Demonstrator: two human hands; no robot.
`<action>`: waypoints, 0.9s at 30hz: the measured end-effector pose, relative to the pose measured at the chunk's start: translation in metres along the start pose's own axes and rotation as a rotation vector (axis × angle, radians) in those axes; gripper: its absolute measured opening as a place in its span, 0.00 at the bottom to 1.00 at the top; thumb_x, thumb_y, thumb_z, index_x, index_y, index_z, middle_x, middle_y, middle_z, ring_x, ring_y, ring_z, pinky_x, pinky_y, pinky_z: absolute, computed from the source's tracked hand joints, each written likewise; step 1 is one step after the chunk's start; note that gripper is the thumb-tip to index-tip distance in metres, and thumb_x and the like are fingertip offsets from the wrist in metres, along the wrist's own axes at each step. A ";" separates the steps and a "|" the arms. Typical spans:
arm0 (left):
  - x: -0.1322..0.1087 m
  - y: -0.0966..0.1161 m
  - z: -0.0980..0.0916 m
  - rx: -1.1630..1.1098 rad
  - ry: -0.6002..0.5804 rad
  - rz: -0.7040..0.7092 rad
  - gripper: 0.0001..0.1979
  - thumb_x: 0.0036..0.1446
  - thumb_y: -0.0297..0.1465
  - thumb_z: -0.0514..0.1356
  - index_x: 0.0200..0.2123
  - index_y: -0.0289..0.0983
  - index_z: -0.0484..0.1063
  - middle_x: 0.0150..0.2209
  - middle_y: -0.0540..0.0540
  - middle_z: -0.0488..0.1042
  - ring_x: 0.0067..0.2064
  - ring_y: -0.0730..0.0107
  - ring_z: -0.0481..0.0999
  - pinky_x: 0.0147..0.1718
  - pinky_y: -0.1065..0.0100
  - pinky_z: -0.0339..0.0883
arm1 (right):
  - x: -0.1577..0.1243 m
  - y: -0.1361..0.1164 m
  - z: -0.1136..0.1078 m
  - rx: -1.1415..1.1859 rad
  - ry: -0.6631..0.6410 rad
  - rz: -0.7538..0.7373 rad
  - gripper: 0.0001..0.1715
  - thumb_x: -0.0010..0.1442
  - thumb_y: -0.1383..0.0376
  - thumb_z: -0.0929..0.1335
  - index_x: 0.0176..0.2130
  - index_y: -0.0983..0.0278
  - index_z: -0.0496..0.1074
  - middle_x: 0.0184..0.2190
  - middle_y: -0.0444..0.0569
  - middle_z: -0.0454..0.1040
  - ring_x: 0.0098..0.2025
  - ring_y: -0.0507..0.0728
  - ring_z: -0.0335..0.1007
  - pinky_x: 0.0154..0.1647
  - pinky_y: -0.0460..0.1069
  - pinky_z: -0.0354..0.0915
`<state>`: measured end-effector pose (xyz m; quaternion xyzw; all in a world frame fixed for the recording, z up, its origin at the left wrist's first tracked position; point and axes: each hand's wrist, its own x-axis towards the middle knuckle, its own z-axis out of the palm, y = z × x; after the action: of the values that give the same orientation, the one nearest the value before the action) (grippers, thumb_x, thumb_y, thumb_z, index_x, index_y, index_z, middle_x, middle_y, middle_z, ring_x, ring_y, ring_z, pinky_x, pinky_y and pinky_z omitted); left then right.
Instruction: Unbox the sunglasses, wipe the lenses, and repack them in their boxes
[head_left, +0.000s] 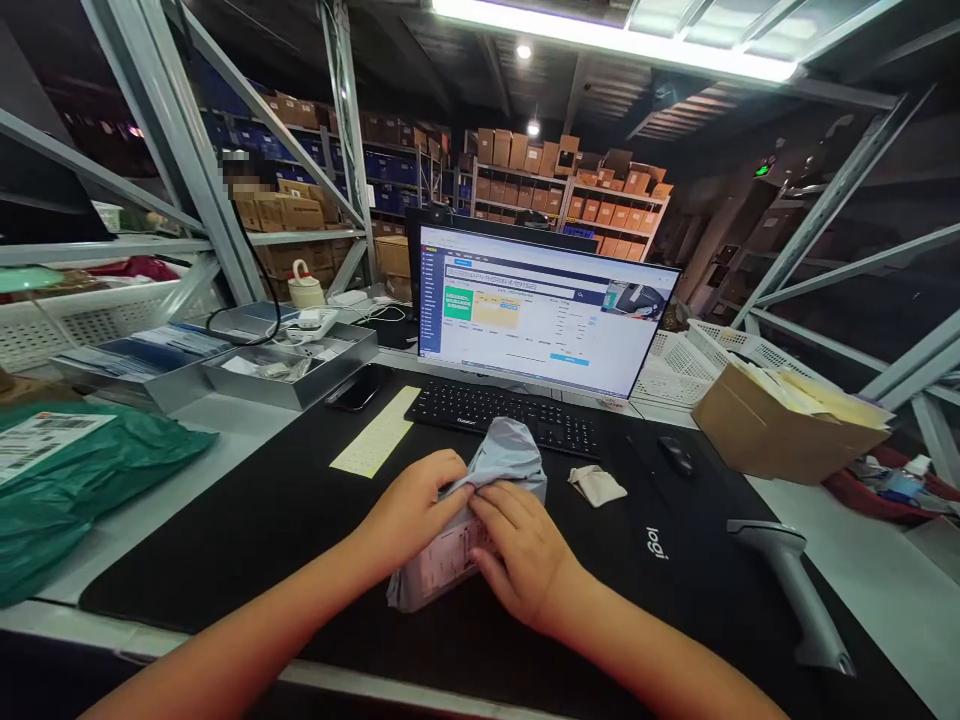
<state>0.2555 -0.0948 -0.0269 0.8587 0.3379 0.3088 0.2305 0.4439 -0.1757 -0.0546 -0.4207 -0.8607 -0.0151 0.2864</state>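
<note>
A wrapped parcel in a grey-blue plastic mailing bag stands on the black desk mat, with a printed label on the side toward me. My left hand grips the bag's folded plastic from the left, its thumb and fingers pinching the edge. From the right, my right hand holds the same fold, fingers on top and thumb against the labelled side. Both hands meet at the middle of the parcel. Part of the label is hidden behind my fingers. Just right of the parcel lies a small crumpled whitish piece.
Behind the parcel are a keyboard and a monitor. A yellow sticker sheet and a phone lie left; a mouse, barcode scanner and cardboard box are right. A green parcel sits far left.
</note>
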 end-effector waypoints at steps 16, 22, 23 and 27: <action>-0.009 -0.026 -0.012 0.283 0.231 0.153 0.09 0.66 0.26 0.51 0.33 0.37 0.67 0.37 0.45 0.71 0.40 0.66 0.72 0.41 0.66 0.67 | 0.003 -0.016 0.024 -0.139 0.184 0.035 0.14 0.69 0.68 0.63 0.30 0.63 0.69 0.25 0.46 0.71 0.30 0.57 0.61 0.34 0.53 0.52; -0.014 -0.044 -0.030 0.437 0.325 0.127 0.07 0.66 0.27 0.51 0.36 0.36 0.68 0.40 0.44 0.71 0.41 0.64 0.73 0.42 0.64 0.67 | -0.001 -0.028 0.026 -0.202 0.221 -0.047 0.19 0.71 0.70 0.60 0.28 0.63 0.67 0.23 0.46 0.67 0.28 0.57 0.57 0.32 0.53 0.47; -0.015 -0.048 -0.033 0.447 0.337 0.108 0.07 0.66 0.27 0.52 0.36 0.36 0.68 0.41 0.44 0.71 0.41 0.63 0.74 0.42 0.64 0.67 | -0.001 -0.029 0.026 -0.214 0.216 -0.074 0.19 0.70 0.71 0.59 0.28 0.64 0.68 0.23 0.46 0.66 0.28 0.57 0.56 0.32 0.53 0.47; -0.023 -0.058 -0.045 0.417 0.344 0.016 0.08 0.64 0.28 0.52 0.34 0.37 0.69 0.41 0.44 0.71 0.42 0.63 0.74 0.43 0.64 0.67 | -0.005 -0.030 0.021 -0.234 0.164 -0.163 0.20 0.69 0.75 0.57 0.28 0.64 0.67 0.22 0.47 0.65 0.27 0.57 0.55 0.31 0.53 0.46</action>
<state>0.1859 -0.0648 -0.0385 0.8251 0.4217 0.3757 -0.0146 0.4144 -0.1934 -0.0680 -0.3773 -0.8581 -0.1725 0.3025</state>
